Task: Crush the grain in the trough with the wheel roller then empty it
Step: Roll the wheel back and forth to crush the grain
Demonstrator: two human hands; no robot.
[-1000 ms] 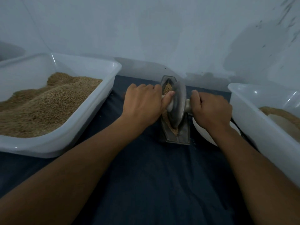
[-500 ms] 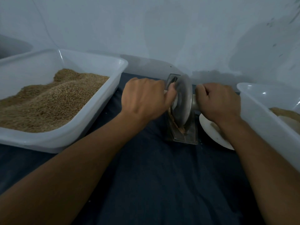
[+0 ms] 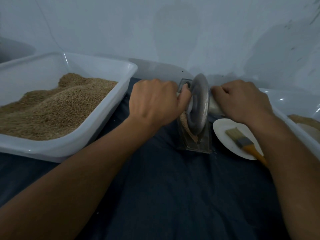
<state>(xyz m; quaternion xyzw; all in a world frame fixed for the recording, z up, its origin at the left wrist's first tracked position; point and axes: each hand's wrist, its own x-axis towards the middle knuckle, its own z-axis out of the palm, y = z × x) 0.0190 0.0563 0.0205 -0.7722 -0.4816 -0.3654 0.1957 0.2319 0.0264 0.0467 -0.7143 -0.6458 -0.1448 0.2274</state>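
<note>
Wheel roller now nearer trough front | brush uncovered

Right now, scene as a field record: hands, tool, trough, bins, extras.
left hand: grips the roller's left handle
right hand: grips the roller's right handle
wheel roller: upright metal disc, standing in the trough
trough: narrow metal, on dark cloth, crushed grain showing beside the disc
left bin: white, heaped with brown grain
right bin: white, some grain inside, mostly cut off
plate: white, right of trough
brush: lies on the plate, handle over the rim
</note>
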